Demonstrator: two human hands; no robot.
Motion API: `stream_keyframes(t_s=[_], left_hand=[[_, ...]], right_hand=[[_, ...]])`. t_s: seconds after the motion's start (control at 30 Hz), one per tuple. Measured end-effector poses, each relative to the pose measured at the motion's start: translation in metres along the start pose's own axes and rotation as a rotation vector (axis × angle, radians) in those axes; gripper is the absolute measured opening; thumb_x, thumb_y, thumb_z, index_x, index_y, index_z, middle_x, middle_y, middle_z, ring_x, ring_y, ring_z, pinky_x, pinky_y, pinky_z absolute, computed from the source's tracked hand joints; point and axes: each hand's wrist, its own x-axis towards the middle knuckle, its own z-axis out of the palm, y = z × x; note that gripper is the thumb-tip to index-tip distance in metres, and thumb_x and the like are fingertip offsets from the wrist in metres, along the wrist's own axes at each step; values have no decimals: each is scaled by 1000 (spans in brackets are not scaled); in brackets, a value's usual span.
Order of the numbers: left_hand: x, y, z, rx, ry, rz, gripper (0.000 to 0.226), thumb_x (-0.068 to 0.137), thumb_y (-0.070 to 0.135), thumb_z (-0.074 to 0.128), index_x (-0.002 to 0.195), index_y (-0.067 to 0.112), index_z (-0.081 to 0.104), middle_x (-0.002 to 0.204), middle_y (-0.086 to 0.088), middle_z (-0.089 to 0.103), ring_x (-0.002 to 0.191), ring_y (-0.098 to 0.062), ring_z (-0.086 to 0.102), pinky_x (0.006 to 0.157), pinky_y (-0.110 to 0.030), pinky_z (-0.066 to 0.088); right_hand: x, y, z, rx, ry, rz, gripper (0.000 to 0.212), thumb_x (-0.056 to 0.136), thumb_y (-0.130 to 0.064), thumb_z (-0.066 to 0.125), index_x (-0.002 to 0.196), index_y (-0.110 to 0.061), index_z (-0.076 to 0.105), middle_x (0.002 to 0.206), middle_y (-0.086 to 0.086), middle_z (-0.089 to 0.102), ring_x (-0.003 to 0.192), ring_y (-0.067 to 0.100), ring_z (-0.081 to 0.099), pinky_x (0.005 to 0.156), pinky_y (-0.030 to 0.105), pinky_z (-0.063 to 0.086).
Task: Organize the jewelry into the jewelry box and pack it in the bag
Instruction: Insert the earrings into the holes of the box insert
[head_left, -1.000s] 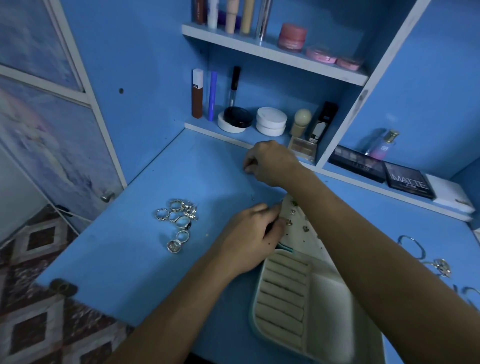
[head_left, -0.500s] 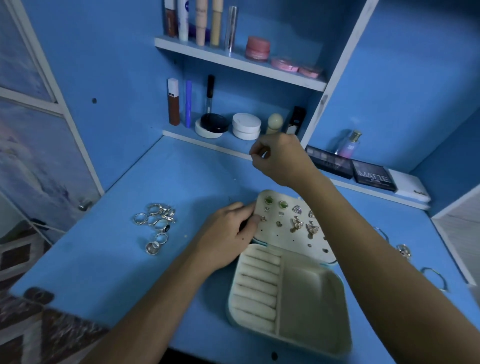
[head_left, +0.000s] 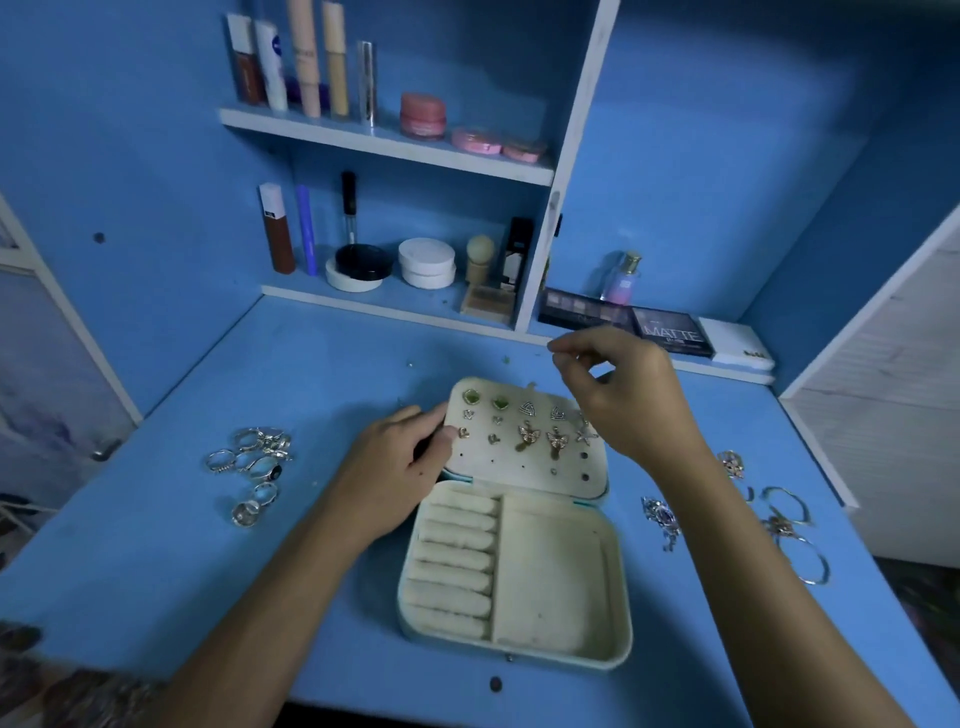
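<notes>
on the blue desk top (head_left: 322, 358), centre: one cream jewelry box (head_left: 561, 571), lying open, base nearest the viewer with a column of ring rolls (head_left: 457, 561) on its left and a bare compartment on its right. lid panel (head_left: 524, 467) folded back flat on the far side, carrying earrings (head_left: 530, 434) pinned in rows (green squares, small hearts, triangles, butterflies, one star); several holes in its lower rows unfilled. left hand (head_left: 400, 467): fingers curled round the lid panel's left edge, holding it. right hand (head_left: 623, 400): raised above the panel's far right corner, thumb and forefinger pinched together; whether they hold anything is too small to tell. left of the box, well apart: a cluster of silver rings (head_left: 254, 462) loose on the desk. right of the box: bracelets (head_left: 789, 535) and a few smaller silver pieces (head_left: 662, 519), partly hidden by the right forearm. behind, on the shelves (head_left: 384, 145): tubes, pink jars, white compacts, a perfume bottle (head_left: 621, 280) and two eyeshadow palettes (head_left: 628, 322).
</notes>
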Motion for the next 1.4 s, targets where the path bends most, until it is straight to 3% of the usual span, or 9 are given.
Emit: stream_keyframes(t_s=[0.2, 0.37, 0.5, 0.63, 0.87, 1.03, 1.27, 1.4], left_hand=[[-1, 2, -1, -36, -7, -22, 27, 101, 26, 53, 124, 28, 67, 73, 5, 50, 79, -10, 53, 64, -12, 37], [2, -2, -1, -42, -19, -23, 22, 99, 34, 52, 114, 35, 68, 74, 5, 51, 76, -11, 54, 70, -28, 45], [2, -4, 1, -50, -10, -19, 21, 97, 36, 52, 114, 41, 63, 77, 8, 52, 76, -13, 55, 69, -29, 46], [2, -3, 1, -54, -5, -34, 25, 93, 43, 50, 115, 46, 59, 74, 4, 53, 76, -14, 56, 70, -27, 46], [2, 0, 1, -31, -1, -45, 23, 98, 28, 56, 115, 33, 70, 72, 1, 51, 77, -15, 54, 66, -19, 41], [2, 1, 0, -34, 5, -53, 25, 98, 27, 56, 119, 32, 70, 73, 4, 53, 78, -12, 54, 67, -20, 42], [3, 2, 0, -17, 2, -47, 27, 99, 27, 56, 123, 31, 68, 74, 3, 53, 78, -11, 54, 66, -14, 40], [2, 2, 0, -23, 2, -49, 22, 98, 27, 56, 115, 31, 70, 72, 3, 51, 77, -13, 54, 67, -24, 42]], right_hand=[[-32, 15, 0, 101, 23, -17, 18, 89, -5, 69, 93, -21, 76, 95, -7, 66, 81, 6, 61, 62, 13, 45], [-45, 20, 4, 158, 36, -41, 23, 89, -1, 67, 92, -22, 75, 94, -3, 68, 78, 9, 63, 65, 10, 44], [-55, 23, 7, 197, 51, -78, 19, 87, 3, 69, 91, -14, 77, 91, -2, 68, 75, 7, 62, 63, 11, 43], [-64, 22, 9, 188, 43, -96, 16, 85, -1, 73, 92, -15, 77, 87, -8, 70, 72, 10, 62, 63, 15, 45], [-69, 19, 12, 108, -31, -63, 19, 80, -4, 79, 88, -17, 67, 73, -16, 59, 61, 3, 53, 62, 5, 37], [-68, 22, 17, 20, 14, -222, 13, 81, -4, 76, 87, -15, 77, 81, -24, 63, 79, -5, 55, 74, 4, 39], [-67, 23, 23, 30, 26, -243, 14, 86, -6, 67, 91, -13, 79, 90, -8, 71, 91, 7, 61, 82, 10, 45], [-68, 24, 25, 23, 1, -231, 15, 87, -6, 68, 93, -14, 79, 92, -8, 70, 93, 10, 62, 80, 12, 47]])
